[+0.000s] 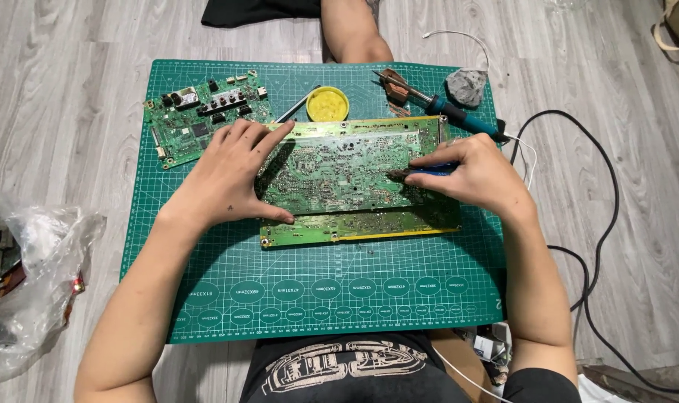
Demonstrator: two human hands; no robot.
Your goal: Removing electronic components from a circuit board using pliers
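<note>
Where floorboards show, mat lies.

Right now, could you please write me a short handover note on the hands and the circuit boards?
Left hand: flat on the left part of the upper circuit board, steadying it, holding nothing.
Right hand: grips a blue-handled tool, tip on the board's right half.
That board lies over a longer board on the green cutting mat. A smaller board lies at the mat's far left corner, a yellow tin beside it, and a soldering iron at the far right.
Done and left: the picture does not show which joints are worked.
</note>
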